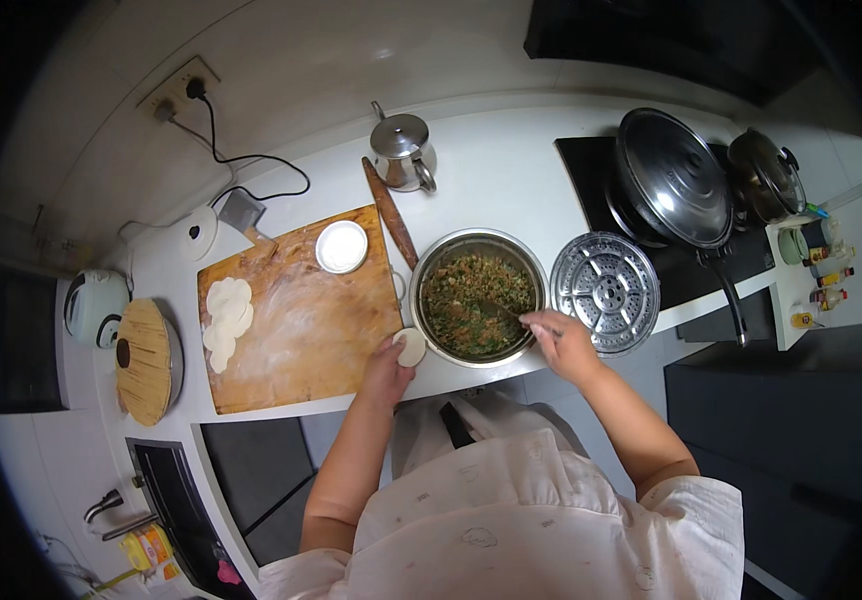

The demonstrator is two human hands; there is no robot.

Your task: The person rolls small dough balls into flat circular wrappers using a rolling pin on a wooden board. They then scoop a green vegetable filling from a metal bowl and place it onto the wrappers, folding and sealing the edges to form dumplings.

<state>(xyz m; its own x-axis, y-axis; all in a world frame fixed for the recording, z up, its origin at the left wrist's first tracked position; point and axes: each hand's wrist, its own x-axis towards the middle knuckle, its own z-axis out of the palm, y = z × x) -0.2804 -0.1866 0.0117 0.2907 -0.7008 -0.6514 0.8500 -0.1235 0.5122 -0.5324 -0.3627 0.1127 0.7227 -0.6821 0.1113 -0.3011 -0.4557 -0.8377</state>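
My left hand (pixel 385 374) holds a round dough wrapper (pixel 411 347) at the board's near right corner, beside a steel pot (pixel 543 262). In the pot is a chopped green and brown filling (pixel 471 285). My right hand (pixel 563 346) is closed on the handle of a spoon (pixel 503 309), whose end dips into the filling. Several flat dough wrappers (pixel 228 310) lie overlapping on the left of the floured wooden board (pixel 296 340). A small dish of white flour (pixel 341 246) sits at the board's far right.
A rolling pin (pixel 389 212) lies between the board and pot, below a steel kettle (pixel 401 145). A perforated steamer plate (pixel 606 290) stands right of the pot. Beyond it, a lidded wok (pixel 673 175) rests on the black stove, its handle jutting nearer. A cleaver (pixel 242 213) lies at the board's far left corner.
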